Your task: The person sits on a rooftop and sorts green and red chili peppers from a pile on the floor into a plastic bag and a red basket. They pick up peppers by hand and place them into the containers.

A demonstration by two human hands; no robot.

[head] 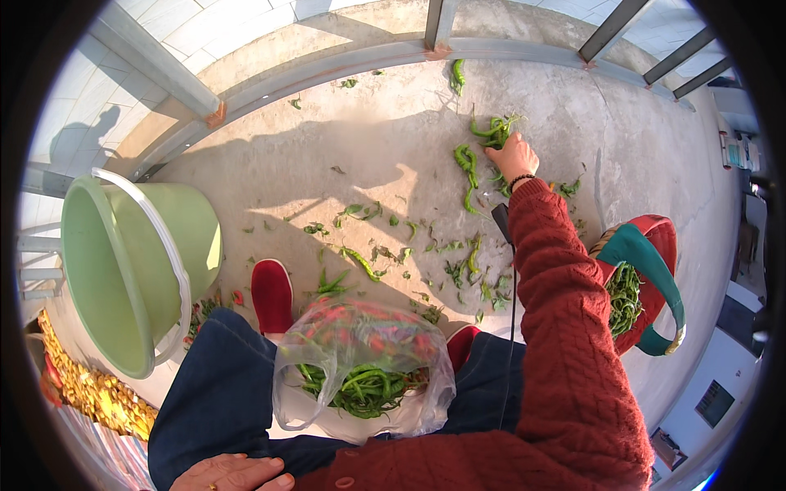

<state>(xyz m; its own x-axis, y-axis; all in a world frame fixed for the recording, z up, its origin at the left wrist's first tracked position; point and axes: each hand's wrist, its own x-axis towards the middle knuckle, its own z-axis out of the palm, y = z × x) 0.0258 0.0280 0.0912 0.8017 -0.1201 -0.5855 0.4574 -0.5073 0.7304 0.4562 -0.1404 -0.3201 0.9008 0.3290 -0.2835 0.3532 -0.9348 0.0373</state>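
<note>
My right hand (517, 157) reaches out over the concrete floor and touches a small heap of green chili peppers (496, 130). Its fingertips are hidden, so a firm hold cannot be made out. Beside it lie curled green chilies (466, 161) on the floor. My left hand (230, 472), wearing a ring, rests on my left thigh with nothing in it. Between my legs sits a clear plastic bag (439, 405). Green chilies (368, 390) show at its mouth, and red ones (374, 328) show through the film farther in.
A pale green bucket (178, 227) lies tipped on its side at left. To the right stands a red basket (663, 245) with a teal handle, holding green chilies (625, 301). Leaves and loose chilies (362, 264) litter the floor. A metal railing (362, 58) borders the far side.
</note>
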